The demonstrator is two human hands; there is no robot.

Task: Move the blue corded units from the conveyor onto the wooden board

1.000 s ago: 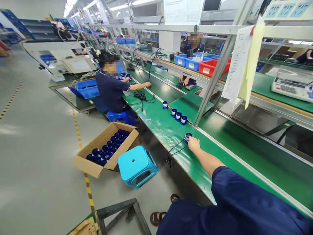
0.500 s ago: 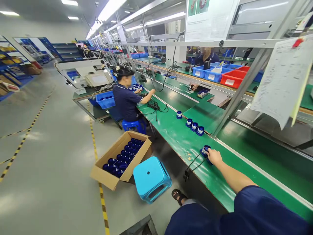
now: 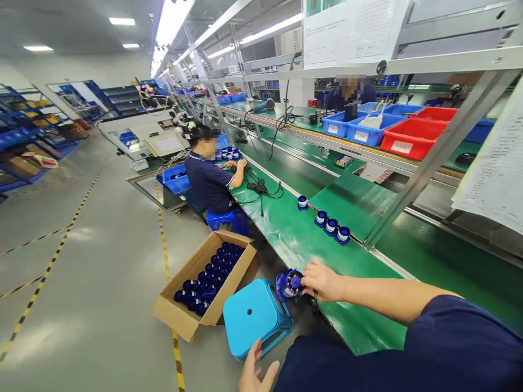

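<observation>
My right hand [image 3: 323,281] grips a blue round housing [image 3: 288,284] by its side, past the bench's front edge and above the gap near the stool. The housing's open end shows a dark, spoked inside, and a dark cable hangs below my fingers. My left hand [image 3: 256,371], empty with fingers apart, is at the bottom of the view by the front of the light-blue stool [image 3: 249,313]. Several similar blue housings with white labels stand on the green bench, one of them a housing [image 3: 343,234] nearest my right arm.
An open cardboard box [image 3: 165,310] full of blue housings sits on the floor left of the stool. A co-worker [image 3: 208,171] sits further along the green bench [image 3: 286,239], beside coiled black cables [image 3: 259,186]. A slanted metal post [image 3: 441,163] rises at the right.
My right hand has lifted the blue housing off the bench and brought it left, over the front edge. My left hand has come into view at the bottom.
</observation>
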